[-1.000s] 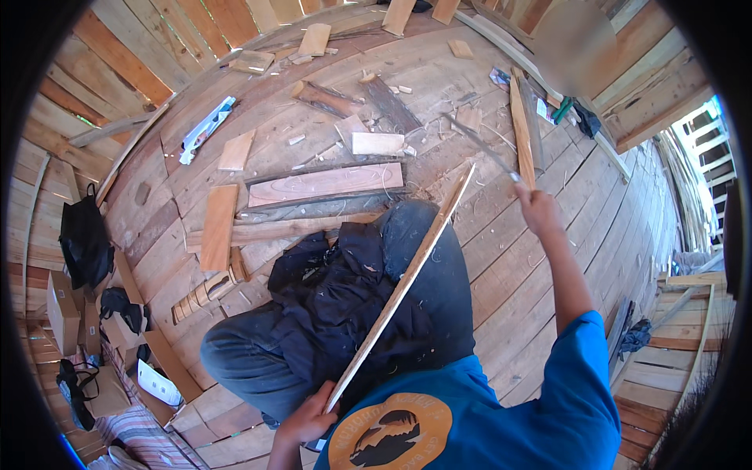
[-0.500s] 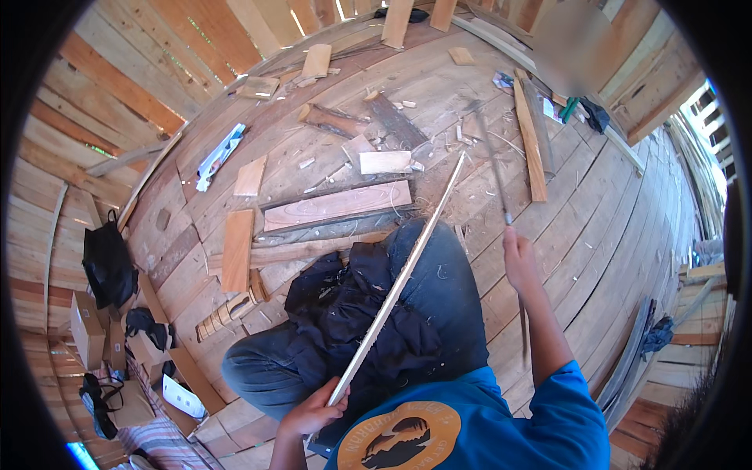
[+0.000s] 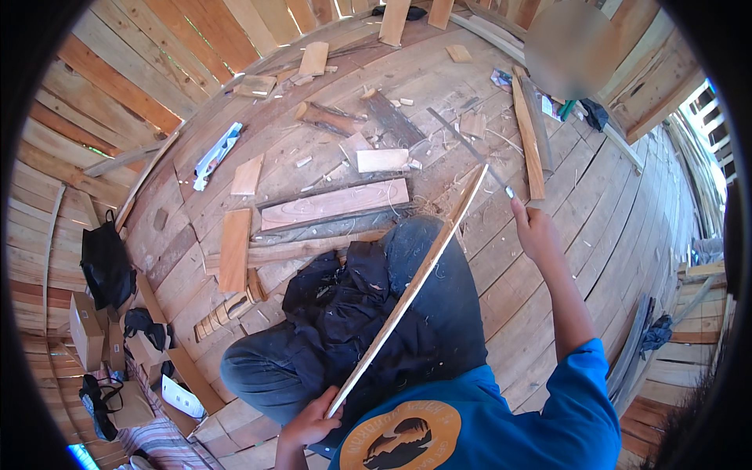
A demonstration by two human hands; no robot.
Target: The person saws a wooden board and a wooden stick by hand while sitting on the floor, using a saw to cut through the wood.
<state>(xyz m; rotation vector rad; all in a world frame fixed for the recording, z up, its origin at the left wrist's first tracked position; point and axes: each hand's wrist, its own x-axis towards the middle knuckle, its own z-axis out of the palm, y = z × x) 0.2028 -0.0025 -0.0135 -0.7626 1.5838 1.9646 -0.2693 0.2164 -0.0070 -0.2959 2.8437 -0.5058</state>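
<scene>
My left hand (image 3: 312, 421) is closed round the lower end of a long, thin strip of wood (image 3: 407, 296). The strip slants up and right across my lap, its far end past my right knee. To the right, my right hand (image 3: 537, 229) grips a long, narrow-bladed knife (image 3: 468, 147) by its handle. The blade points up and left, above the floor near the strip's far end; whether they touch I cannot tell. A dark cloth (image 3: 352, 301) with wood shavings on it covers part of my lap.
Before me lie a pinkish board (image 3: 337, 204), a brown board (image 3: 235, 251), bark-edged pieces (image 3: 393, 117) and scattered chips. A slotted wooden piece (image 3: 225, 316) lies left of my knee. Cardboard boxes (image 3: 88, 329) and a black bag (image 3: 108, 265) stand at left. A long plank (image 3: 529, 137) lies at right.
My right hand has shifted slightly up and right, and the knife blade has swung to the left. The strip has turned, its far end moving right to show a wider face.
</scene>
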